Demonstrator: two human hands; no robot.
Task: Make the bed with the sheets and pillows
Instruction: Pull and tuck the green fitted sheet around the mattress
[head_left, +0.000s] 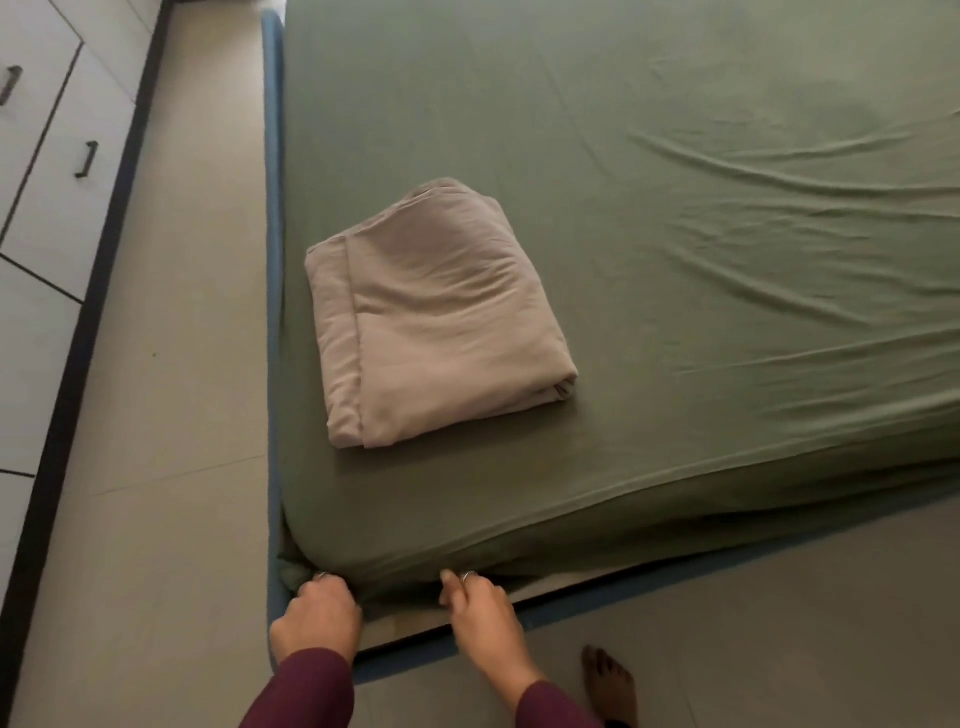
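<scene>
We see the green fitted sheet (623, 208) spread over the bed, filling the frame's right. A folded beige sheet (436, 317) lies at centre. At the bottom, our left hand (317, 616) and right hand (480, 608) each clench the green sheet's lower edge.

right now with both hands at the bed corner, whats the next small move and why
Probably push the green sheet hem under the mattress at this corner. Both the left hand and right hand grip its lower edge, fabric still bunches between them, and the folded beige sheet waits unopened on top.
</scene>
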